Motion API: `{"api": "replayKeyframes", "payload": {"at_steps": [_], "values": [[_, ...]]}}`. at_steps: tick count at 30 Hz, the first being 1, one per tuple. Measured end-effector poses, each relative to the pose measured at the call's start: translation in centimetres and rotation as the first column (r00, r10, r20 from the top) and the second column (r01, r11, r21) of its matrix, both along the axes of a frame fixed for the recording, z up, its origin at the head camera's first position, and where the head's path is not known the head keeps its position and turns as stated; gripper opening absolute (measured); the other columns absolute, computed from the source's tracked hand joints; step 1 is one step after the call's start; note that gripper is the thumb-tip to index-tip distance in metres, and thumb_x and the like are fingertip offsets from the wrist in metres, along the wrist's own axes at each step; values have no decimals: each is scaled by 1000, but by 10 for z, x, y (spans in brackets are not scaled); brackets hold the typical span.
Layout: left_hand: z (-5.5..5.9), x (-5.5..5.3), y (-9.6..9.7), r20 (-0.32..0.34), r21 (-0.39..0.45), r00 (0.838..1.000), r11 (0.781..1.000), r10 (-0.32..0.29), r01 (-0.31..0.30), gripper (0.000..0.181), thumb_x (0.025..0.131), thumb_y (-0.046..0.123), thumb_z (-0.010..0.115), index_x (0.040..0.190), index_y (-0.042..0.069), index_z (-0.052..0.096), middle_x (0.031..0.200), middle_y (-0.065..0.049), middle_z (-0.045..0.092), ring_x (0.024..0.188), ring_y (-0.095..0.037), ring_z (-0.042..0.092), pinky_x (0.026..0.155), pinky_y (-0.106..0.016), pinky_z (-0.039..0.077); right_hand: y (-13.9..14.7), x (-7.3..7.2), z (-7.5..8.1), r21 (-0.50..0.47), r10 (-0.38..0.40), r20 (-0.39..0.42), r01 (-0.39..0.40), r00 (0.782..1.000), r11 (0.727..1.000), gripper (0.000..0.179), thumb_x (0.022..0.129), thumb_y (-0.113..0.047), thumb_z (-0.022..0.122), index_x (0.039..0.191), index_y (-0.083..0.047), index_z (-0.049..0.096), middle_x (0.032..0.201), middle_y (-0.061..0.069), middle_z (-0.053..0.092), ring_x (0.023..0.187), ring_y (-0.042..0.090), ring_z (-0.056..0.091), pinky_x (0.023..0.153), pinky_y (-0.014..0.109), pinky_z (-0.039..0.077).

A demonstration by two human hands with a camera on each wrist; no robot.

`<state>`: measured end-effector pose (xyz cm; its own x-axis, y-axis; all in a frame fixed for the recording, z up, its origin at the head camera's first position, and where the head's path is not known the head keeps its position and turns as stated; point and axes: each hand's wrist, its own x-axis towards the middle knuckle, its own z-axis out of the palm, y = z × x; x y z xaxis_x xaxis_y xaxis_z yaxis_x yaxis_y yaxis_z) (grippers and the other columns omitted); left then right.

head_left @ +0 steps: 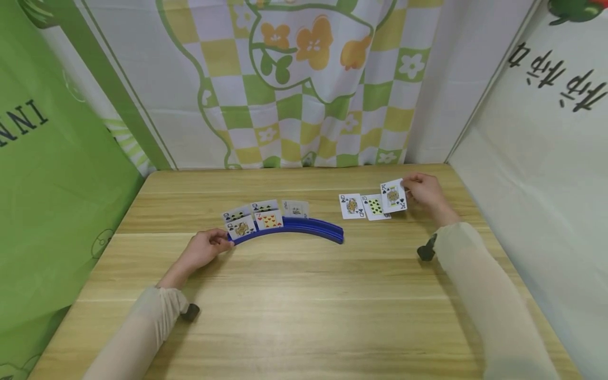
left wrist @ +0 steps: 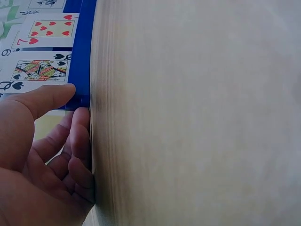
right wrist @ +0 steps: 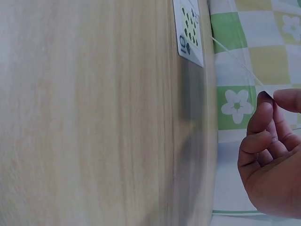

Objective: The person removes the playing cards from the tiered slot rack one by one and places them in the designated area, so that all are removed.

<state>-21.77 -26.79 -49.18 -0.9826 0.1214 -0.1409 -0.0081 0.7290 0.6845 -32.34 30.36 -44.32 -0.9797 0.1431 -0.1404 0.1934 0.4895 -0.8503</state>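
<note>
- Wooden table [head_left: 304, 301] carries the curved blue rack [head_left: 317, 227], with playing cards [head_left: 269, 219] standing in it.
- At the rack's left end, your left hand [head_left: 201, 249] grips it between thumb and fingers.
- Right of the rack, your right hand [head_left: 425, 191] pinches the king card [head_left: 393, 196], near the ten card [head_left: 373, 207].

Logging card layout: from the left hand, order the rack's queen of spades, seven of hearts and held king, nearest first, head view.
1. Queen of spades: left end of rack
2. Seven of hearts: to its right
3. King: in the right hand
</note>
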Motion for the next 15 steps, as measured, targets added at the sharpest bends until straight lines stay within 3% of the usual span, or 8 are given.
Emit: {"api": "replayKeyframes", "payload": {"at_steps": [8,15], "values": [[0,-1,0,6,-6,1000,1000,0,0,40,91,25,72,119,-3,64,97,-12,71,83,-18,62,70,-28,50,6,-1,-5,26,-3,-8,4,1000,1000,37,101,-19,53,128,7,56,120,18,58,77,11,59,66,23,50],[0,-2,-1,19,-6,1000,1000,-8,8,42,91,26,72,120,-3,64,97,-11,71,83,-17,62,72,-28,50,11,-3,-11,49,-31,12,30,999,998,38,101,-19,53,129,6,58,111,13,61,74,9,58,64,21,50]]}}
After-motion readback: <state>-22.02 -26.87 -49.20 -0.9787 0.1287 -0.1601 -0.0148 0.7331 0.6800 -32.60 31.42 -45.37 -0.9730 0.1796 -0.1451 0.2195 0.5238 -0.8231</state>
